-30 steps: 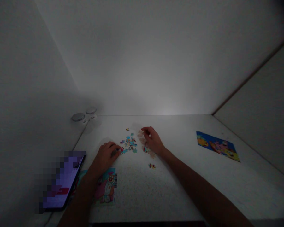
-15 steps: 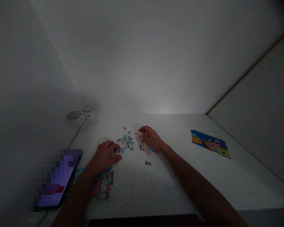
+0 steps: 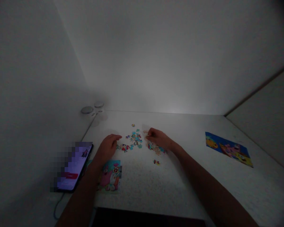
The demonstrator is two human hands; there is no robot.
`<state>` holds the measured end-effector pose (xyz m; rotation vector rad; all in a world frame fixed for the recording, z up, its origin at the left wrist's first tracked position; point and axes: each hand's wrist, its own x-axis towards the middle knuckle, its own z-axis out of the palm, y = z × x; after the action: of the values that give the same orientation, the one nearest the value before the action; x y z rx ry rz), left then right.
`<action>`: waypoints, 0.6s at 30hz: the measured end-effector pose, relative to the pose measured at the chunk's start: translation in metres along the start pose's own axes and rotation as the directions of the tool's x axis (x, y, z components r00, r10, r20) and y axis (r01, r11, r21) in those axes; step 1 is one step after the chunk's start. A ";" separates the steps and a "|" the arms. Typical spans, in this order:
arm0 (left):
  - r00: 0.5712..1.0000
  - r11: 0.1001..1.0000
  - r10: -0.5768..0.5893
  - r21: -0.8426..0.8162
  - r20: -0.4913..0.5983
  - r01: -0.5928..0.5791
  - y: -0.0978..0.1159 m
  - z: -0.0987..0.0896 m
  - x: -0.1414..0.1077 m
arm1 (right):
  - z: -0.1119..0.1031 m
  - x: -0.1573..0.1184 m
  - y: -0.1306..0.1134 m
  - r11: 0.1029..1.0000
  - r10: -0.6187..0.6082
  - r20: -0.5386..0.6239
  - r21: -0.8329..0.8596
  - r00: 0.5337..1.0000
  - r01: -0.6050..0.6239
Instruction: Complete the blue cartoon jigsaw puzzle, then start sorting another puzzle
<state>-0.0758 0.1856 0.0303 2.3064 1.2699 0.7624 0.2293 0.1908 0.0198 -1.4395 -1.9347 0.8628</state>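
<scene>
Jigsaw pieces lie loose in a colourful heap on the white tabletop. To their right is a second heap of puzzle pieces, many of them turned pale side up. My right hand is over this second heap, thumb and fingertips pinched together; what they hold, if anything, is too small to make out. My left hand is open, its fingers stretched toward the first heap, beside a short row of pieces that look joined. A small pair of pieces lies nearer me, and a single piece farther back.
A cartoon picture sheet lies at the right of the table. Under my left forearm is another cartoon-printed packet. At the left a phone with a cable leans. Two round-topped objects stand in the back left corner.
The view has shifted, so the table appears farther right. My left hand has drawn back from the red pieces, uncovering them. My right fingertips have come together over the pale heap.
</scene>
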 end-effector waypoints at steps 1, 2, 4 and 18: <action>1.000 1.000 0.006 0.010 0.017 -0.006 0.000 0.000 0.000 | 0.000 0.001 0.003 0.999 0.009 -0.020 0.034 1.000 -0.009; 0.999 1.000 0.013 0.019 0.038 -0.014 0.001 0.000 -0.001 | -0.001 0.002 0.006 0.998 0.016 -0.046 0.065 0.999 -0.013; 0.997 0.999 0.025 0.035 0.079 -0.028 0.003 0.000 -0.001 | -0.003 0.004 0.010 0.993 0.025 -0.107 0.115 0.994 -0.013; 0.995 0.990 -0.072 -0.118 0.074 0.080 0.016 0.005 0.002 | -0.015 0.003 0.010 0.984 -0.081 -0.299 -0.174 0.951 0.029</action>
<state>-0.0616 0.1783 0.0358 2.1569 1.2390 0.7072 0.2462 0.1982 0.0216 -1.5066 -1.8334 0.4285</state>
